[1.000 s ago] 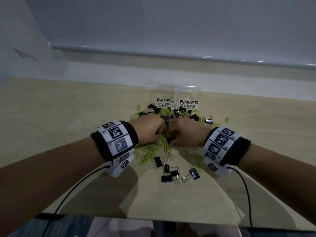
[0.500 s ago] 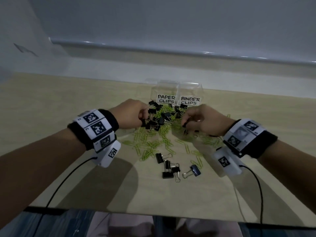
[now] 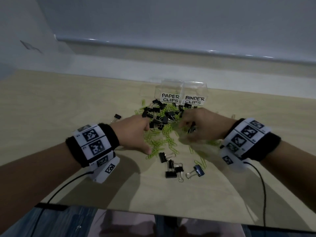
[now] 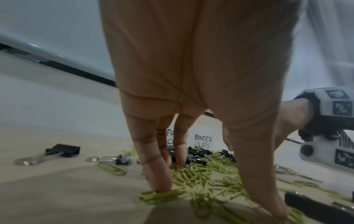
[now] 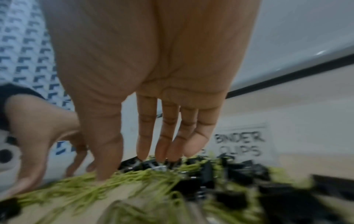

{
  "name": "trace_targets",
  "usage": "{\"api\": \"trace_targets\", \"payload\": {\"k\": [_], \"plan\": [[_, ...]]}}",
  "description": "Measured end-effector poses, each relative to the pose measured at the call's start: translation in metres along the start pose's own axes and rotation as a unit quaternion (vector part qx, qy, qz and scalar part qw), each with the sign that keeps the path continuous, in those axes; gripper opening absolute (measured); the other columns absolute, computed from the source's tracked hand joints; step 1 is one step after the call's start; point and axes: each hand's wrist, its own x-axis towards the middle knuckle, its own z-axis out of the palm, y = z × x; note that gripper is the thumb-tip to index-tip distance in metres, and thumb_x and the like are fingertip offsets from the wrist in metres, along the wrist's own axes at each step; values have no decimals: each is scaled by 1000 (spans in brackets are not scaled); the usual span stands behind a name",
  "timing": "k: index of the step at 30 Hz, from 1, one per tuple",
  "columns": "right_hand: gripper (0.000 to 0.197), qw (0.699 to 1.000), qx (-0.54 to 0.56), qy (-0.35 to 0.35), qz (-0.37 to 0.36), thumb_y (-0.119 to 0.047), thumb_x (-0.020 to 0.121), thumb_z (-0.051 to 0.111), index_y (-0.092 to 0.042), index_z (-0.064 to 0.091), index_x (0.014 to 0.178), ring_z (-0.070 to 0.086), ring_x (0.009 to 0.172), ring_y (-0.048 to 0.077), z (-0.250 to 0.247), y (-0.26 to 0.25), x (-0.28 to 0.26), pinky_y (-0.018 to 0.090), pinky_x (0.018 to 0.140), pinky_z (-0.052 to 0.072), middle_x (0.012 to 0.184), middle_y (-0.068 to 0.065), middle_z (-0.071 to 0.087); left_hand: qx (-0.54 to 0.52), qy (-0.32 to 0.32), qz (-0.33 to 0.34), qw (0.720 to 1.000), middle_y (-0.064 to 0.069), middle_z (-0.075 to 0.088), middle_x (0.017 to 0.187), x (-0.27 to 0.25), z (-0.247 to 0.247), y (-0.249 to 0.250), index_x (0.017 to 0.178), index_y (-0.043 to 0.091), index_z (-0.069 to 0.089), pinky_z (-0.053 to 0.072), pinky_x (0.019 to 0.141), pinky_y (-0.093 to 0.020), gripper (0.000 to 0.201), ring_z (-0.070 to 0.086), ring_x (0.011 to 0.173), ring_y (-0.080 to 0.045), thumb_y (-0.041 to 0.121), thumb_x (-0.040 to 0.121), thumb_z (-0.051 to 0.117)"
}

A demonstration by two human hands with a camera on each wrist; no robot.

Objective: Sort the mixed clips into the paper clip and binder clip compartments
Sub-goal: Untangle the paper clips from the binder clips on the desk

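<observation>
Directly under both hands [image 3: 135, 130] [image 3: 203, 127], clips [image 3: 164, 120].

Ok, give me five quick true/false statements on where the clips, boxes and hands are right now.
1. The paper clips are green. True.
2. The box labelled PAPER CLIPS stands left of the one labelled BINDER CLIPS. True.
3. All binder clips are already in their box. False: many lie on the table, mixed with paper clips.
4. The left hand rests on a box. False: its fingers reach down into paper clips on the table.
5. A few binder clips lie apart, nearer the person than the pile. True.
</observation>
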Motion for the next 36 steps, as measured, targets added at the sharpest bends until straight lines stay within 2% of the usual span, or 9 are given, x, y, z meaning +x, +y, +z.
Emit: {"api": "trace_targets", "payload": {"k": [5, 7, 10, 16, 22, 26, 30, 34, 36], "plan": [[59, 997, -45, -52, -23, -41, 72, 77, -23, 56, 123, 47, 103, 14, 14, -25, 28, 28, 90, 45, 114, -4, 45, -17, 14, 14, 1000, -2, 53, 90, 13, 3, 12, 93, 16, 55, 45, 67, -33, 51, 51, 78, -19, 47, 62, 80], [51, 998, -43, -32, -34, -36, 72, 75, -19, 60, 117, 51, 100, 17, 17, -27, 34, 34, 89, 49, 113, -1, 49, -37, 22, 17, 999, -5, 55, 84, 16, 5, 18, 87, 11, 58, 44, 62, -35, 38, 53, 73, -23, 35, 65, 78], [36, 998, -44, -20, -47, -25, 72, 71, -14, 64, 106, 54, 95, 22, 18, -27, 40, 40, 84, 51, 106, 4, 54, -84, 31, 25, 996, -7, 65, 89, 21, 5, 27, 92, 4, 66, 51, 68, -35, 26, 62, 84, -24, 18, 71, 73], [20, 993, -62, 10, -96, -8, 74, 62, -10, 71, 92, 58, 89, 23, 20, -12, 34, 41, 78, 51, 98, 5, 63, -90, 49, 36, 994, -9, 66, 85, 27, 3, 39, 90, 3, 66, 51, 66, -33, 17, 63, 79, -24, 8, 74, 65], [10, 989, 83, 119, -42, -5, 80, 68, -11, 75, 83, 64, 69, 8, 9, 14, 17, 20, 70, 55, 81, -1, 71, -52, 45, 70, 995, -6, 48, 70, 31, 2, 41, 76, 12, 60, 39, 57, -29, 5, 50, 63, -22, 7, 77, 59], [2, 947, 272, 159, 70, -7, 79, 73, -9, 74, 80, 68, 63, 6, -12, 32, 14, 17, 64, 57, 75, 2, 74, -81, 25, 70, 994, -3, 54, 66, 36, -7, 39, 78, 5, 66, 40, 53, -22, 6, 50, 59, -16, 10, 79, 63], [3, 904, 355, 224, 86, -6, 80, 71, -4, 71, 82, 70, 64, 11, -50, 43, 30, 18, 64, 58, 75, 6, 74, -163, 30, 63, 984, 7, 63, 64, 47, -34, 32, 83, 8, 71, 50, 60, -23, 6, 57, 56, -7, 11, 79, 69], [6, 855, 412, 301, 93, 3, 79, 70, -3, 69, 79, 67, 62, 14, -79, 55, 70, 25, 67, 58, 74, 11, 70, -231, 91, 58, 967, 1, 69, 67, 67, -76, 23, 81, 10, 69, 58, 62, -23, 3, 63, 52, -5, 13, 82, 70], [8, 858, 394, 311, 111, 2, 78, 71, -6, 69, 77, 68, 65, 17, -77, 57, 90, 30, 72, 59, 74, 11, 70, -252, 135, 47, 957, -4, 70, 70, 83, -97, 20, 84, 5, 69, 58, 63, -24, 8, 65, 55, -8, 13, 83, 69]]}}
